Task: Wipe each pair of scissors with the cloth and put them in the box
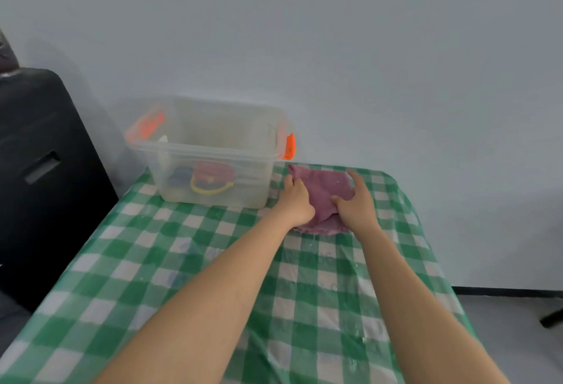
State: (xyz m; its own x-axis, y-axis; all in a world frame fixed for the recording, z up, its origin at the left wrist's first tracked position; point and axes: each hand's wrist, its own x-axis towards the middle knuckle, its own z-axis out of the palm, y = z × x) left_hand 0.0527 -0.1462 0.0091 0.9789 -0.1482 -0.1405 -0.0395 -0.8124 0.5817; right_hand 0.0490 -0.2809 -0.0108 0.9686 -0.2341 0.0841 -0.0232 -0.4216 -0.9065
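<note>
Both hands lie on a mauve cloth [323, 191] just right of the frame's centre, on a table under a green-and-white checked tablecloth [189, 261]. The left hand [297, 200] rests on the cloth's left edge with fingers curled down onto it; whether it pinches the fabric I cannot tell. The right hand [355, 200] presses flat, fingers spread, thumb pointing left across the cloth. The cloth looks rumpled, its near edge folded.

Left of the cloth, just beside it, stands a clear plastic box [213, 155] with orange latches [288, 146]. Through its wall show scissors [210, 181] with pink, yellow and blue handles, blurred. Faint bluish writing on the tablecloth is unreadable.
</note>
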